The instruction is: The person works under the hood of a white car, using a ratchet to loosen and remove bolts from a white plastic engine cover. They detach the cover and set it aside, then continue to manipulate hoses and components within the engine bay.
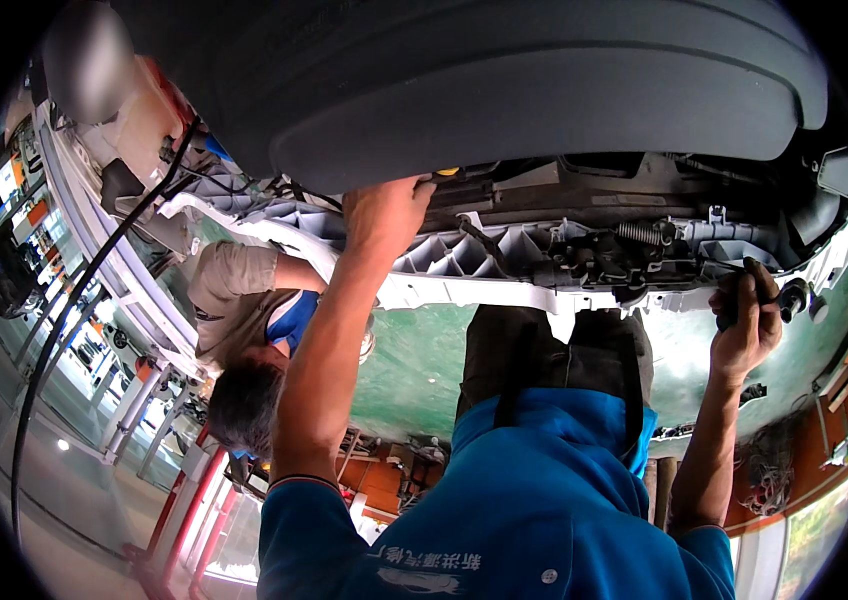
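My left hand reaches up to the lower edge of a large dark grey cover. Its fingertips are partly hidden there, close to a small yellow piece. On the right, my right hand has its fingers curled round something dark that I cannot make out, at the end of a pale ribbed front crossmember of a vehicle. Between my hands, a dark latch mechanism with a coil spring is set on this crossmember.
At the left, a co-worker in a beige top bends low beside the crossmember. A black cable hangs down the left side. Below lies a green floor. Red posts stand at the lower left, and a dark hose is at the right.
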`<state>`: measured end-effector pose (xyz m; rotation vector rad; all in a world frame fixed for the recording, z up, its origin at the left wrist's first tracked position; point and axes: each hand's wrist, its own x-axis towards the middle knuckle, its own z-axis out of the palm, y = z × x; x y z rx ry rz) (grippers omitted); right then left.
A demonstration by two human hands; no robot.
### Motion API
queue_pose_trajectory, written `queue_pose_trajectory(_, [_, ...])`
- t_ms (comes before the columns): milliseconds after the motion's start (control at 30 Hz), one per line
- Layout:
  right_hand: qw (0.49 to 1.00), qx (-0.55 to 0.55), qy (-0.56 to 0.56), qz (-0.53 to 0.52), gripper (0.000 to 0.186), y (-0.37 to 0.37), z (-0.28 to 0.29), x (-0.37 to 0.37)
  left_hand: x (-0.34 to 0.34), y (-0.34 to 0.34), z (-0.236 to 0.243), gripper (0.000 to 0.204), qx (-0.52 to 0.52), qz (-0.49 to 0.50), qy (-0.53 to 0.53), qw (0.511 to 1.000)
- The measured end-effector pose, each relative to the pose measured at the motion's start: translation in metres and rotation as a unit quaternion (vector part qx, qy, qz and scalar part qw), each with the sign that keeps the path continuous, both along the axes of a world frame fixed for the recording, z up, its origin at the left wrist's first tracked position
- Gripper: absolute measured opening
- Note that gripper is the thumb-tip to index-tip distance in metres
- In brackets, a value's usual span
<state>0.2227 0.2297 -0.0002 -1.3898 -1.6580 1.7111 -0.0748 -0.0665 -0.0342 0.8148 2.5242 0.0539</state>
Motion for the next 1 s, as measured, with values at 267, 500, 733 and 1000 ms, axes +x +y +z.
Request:
queue_pose_trajectory(267, [1.000,-0.008,0.002,0.003,0.023,-0.001,0.000,0.002,0.002,0.000,0.038,0.019,0.062,-0.018,-0.007,0.998])
queue_pose_trajectory(500, [1.000,0.011,-0.004,0.020,0.023,0.002,-0.001,0.005,0.016,0.003,0.042,0.026,0.187,0.024,-0.091,0.978])
queue_pose_trajectory(733, [1.000,0.017,-0.001,0.010,0.024,0.001,-0.004,0.005,0.010,-0.008,0.035,0.035,0.236,-0.009,-0.127,0.963])
queue_pose_trajectory(1000, [1.000,0.028,0.001,0.002,0.023,0.001,-0.005,0.006,0.019,-0.006,0.053,0.040,0.211,0.080,-0.173,0.959])
